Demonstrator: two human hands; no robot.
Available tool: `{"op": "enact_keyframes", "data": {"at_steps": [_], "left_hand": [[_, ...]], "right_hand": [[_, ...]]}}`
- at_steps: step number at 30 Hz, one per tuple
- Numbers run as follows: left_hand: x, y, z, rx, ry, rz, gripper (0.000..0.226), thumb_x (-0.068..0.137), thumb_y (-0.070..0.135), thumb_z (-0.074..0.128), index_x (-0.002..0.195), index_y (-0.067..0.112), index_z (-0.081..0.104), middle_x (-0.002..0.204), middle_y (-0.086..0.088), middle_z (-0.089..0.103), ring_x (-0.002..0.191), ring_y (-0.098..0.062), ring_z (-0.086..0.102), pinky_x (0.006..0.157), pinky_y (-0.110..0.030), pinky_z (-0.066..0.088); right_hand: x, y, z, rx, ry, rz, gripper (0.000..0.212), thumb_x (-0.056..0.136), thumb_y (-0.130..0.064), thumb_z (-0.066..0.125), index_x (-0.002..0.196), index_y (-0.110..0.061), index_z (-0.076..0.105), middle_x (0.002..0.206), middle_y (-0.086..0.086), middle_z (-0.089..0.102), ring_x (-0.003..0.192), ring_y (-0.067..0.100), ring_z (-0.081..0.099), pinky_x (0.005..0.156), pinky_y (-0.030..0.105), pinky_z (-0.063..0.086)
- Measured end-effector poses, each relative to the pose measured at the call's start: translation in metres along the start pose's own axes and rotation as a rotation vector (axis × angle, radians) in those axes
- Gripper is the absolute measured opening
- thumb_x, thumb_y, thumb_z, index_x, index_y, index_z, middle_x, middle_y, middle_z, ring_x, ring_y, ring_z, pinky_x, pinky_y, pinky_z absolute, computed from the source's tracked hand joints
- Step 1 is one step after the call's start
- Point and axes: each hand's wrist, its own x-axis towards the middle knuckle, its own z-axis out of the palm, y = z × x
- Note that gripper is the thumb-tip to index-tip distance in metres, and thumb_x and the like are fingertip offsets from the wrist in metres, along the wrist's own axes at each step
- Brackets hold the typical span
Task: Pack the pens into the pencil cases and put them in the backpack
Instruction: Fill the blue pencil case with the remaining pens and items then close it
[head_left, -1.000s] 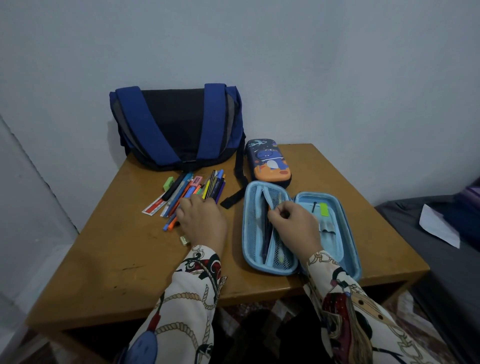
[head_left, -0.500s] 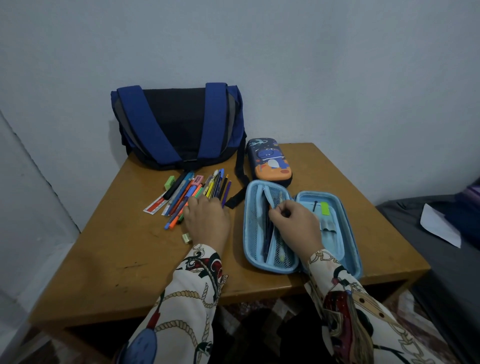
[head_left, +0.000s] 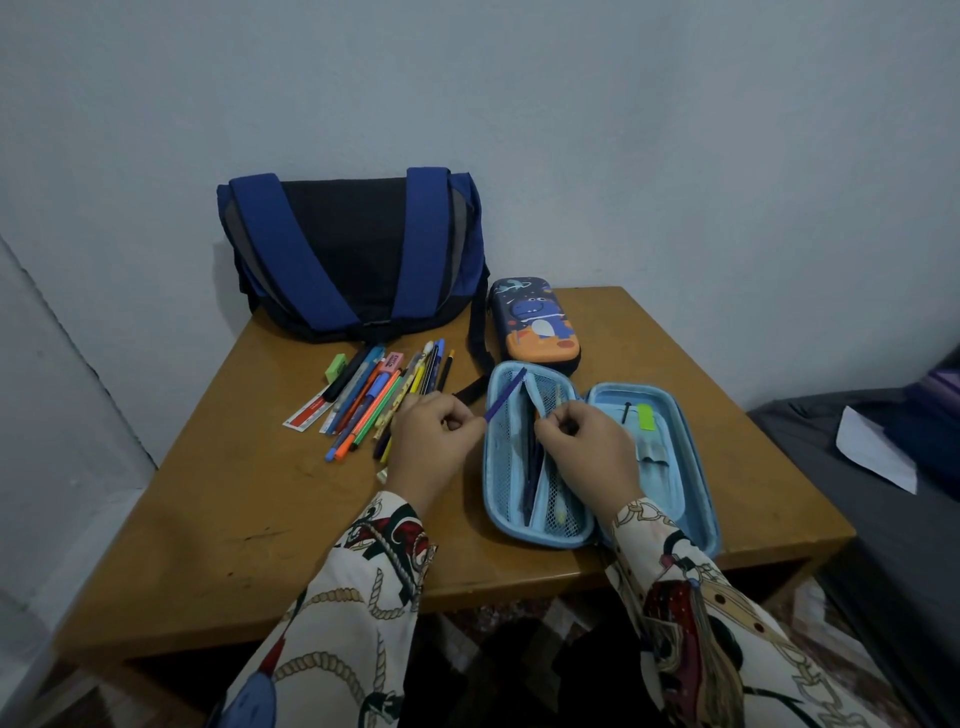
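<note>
A purple pen (head_left: 505, 395) is pinched in the left hand (head_left: 431, 447), its tip over the open light-blue pencil case (head_left: 691, 467) on the wooden table (head_left: 249, 509). The right hand (head_left: 587, 457) pinches the case's mesh pocket (head_left: 550, 400). More pens (head_left: 374, 400) lie before the blue backpack (head_left: 348, 254).

I am reaching both sleeved arms forward, hands side by side and close together. My left hand (head_left: 434, 441) is pinching with curled fingers; my right hand (head_left: 587, 447) is curling its fingers in a pinch too.
</note>
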Motion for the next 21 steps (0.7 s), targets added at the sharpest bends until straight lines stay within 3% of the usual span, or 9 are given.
{"op": "enact_keyframes", "data": {"at_steps": [6,10,13,18,21], "left_hand": [[0.0003,-0.0007,-0.0003,-0.011,-0.064,0.089,0.029,0.083,0.016,0.071,0.059,0.023,0.056,0.065,0.011,0.053,0.082,-0.014,0.045,0.075,-0.032,0.035],[0.0002,0.0035,-0.0021,-0.072,-0.096,0.097,0.021,0.086,0.01,0.065,0.069,0.021,0.064,0.075,0.011,0.055,0.087,-0.012,0.043,0.074,-0.018,0.031],[0.0004,0.0004,0.0002,0.007,-0.103,0.156,0.021,0.083,0.005,0.063,0.077,0.022,0.073,0.085,0.009,0.056,0.093,-0.009,0.038,0.079,-0.003,0.025],[0.0001,-0.003,0.0028,0.072,-0.151,0.222,0.018,0.083,0.023,0.06,0.084,0.028,0.077,0.097,0.012,0.053,0.103,-0.007,0.033,0.087,-0.02,0.026],[-0.0006,-0.0003,0.0019,0.217,0.039,0.174,0.014,0.088,0.024,0.062,0.096,0.026,0.074,0.098,0.01,0.055,0.105,-0.011,0.037,0.09,-0.03,0.033]], "right_hand": [[-0.0004,0.0005,0.0001,0.011,0.01,-0.004,0.021,0.084,-0.034,0.06,0.068,-0.021,0.059,0.06,-0.007,0.058,0.063,0.01,0.056,0.08,0.045,0.05],[-0.0005,0.0005,-0.0001,0.012,0.013,-0.008,0.021,0.085,-0.033,0.06,0.068,-0.021,0.059,0.061,-0.006,0.058,0.062,0.011,0.057,0.079,0.044,0.051],[-0.0003,0.0003,0.0005,0.011,0.014,-0.007,0.02,0.085,-0.034,0.06,0.069,-0.02,0.061,0.063,-0.005,0.06,0.064,0.011,0.058,0.081,0.045,0.05],[-0.0008,0.0003,0.0004,0.02,0.02,-0.011,0.021,0.085,-0.034,0.06,0.069,-0.02,0.061,0.063,-0.006,0.06,0.064,0.009,0.057,0.083,0.046,0.05],[-0.0006,0.0004,-0.0001,0.019,0.012,-0.011,0.021,0.085,-0.034,0.06,0.069,-0.021,0.061,0.062,-0.007,0.059,0.064,0.009,0.057,0.084,0.047,0.05]]}}
